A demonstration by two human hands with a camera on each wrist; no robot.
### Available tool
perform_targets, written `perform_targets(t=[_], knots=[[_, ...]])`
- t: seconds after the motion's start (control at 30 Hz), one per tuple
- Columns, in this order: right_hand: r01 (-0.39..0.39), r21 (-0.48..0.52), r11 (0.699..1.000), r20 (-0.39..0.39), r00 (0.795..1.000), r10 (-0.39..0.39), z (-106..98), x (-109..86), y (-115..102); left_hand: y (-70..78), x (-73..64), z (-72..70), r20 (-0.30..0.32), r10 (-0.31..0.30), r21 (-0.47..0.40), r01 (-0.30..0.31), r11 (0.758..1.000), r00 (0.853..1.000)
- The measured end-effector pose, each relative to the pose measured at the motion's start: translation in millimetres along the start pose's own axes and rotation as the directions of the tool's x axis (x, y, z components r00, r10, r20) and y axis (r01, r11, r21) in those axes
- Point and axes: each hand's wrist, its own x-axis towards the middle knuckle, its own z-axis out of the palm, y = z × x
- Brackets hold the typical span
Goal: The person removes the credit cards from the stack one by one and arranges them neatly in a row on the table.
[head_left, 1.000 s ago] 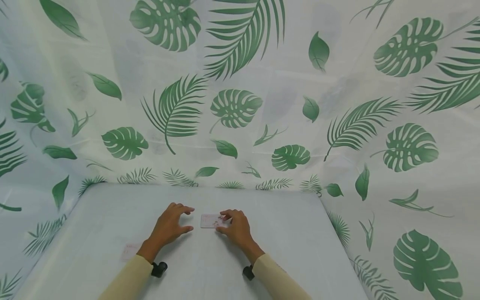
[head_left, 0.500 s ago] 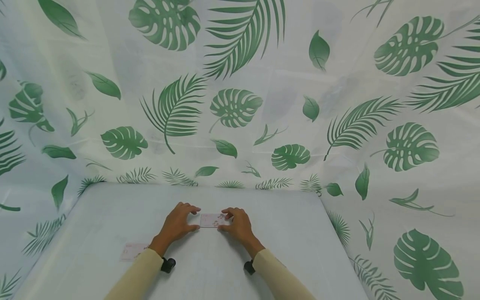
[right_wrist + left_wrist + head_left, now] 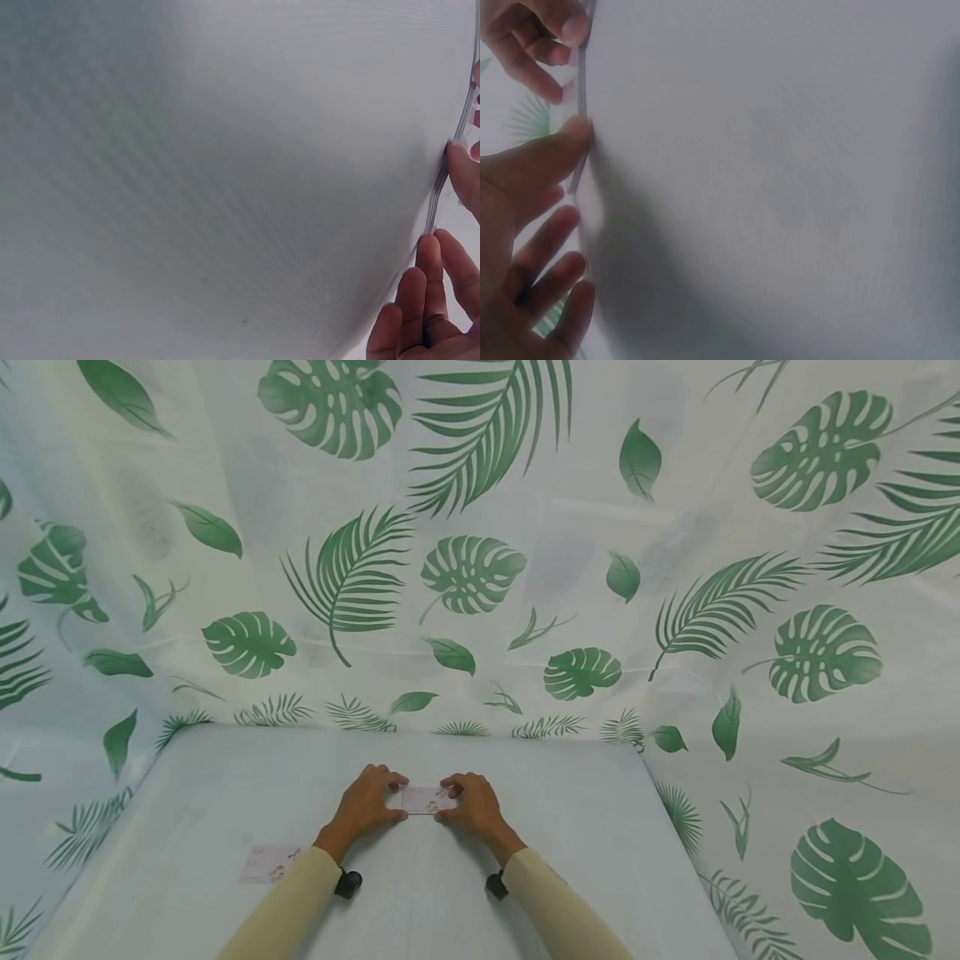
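White sheeting [image 3: 570,543] printed with green leaves [image 3: 474,574] is seen across the upper frame and down both sides, around a pale tabletop [image 3: 592,827] at lower centre.

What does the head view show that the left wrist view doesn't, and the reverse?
Only the head view: a second pink-printed slip lying on the table, the tan sleeves and the black wrist devices.

Only the left wrist view: the held slip nearly edge-on, as a thin strip.

Both: the left hand and right hand at that slip, and leaf-printed cloth.
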Motion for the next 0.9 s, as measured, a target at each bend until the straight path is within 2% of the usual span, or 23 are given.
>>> perform_targets(t=[0.27, 0.6, 0.9], knots=[[0.006, -0.01, 1.0, 0.012, 1.0, -0.006, 1.0, 3.4, 1.0, 2.8, 1.7, -0.6, 0.001, 0.015, 0.0, -0.015, 1.0, 1.0], [0.0, 0.05, 0.999, 0.007, 1.0, -0.001, -2.5, -0.2, -3.3, 1.8, 4.1, -1.7, 0.02, -0.001, -0.022, 0.001, 1.0, 1.0], [0.048, 0.045, 0.998, -0.023, 0.999, -0.047, -5.8, -1.0, -6.6, 0.9, 4.3, -7.0, 0.027, -0.004, -0.07, 0.006, 0.998, 1.0]])
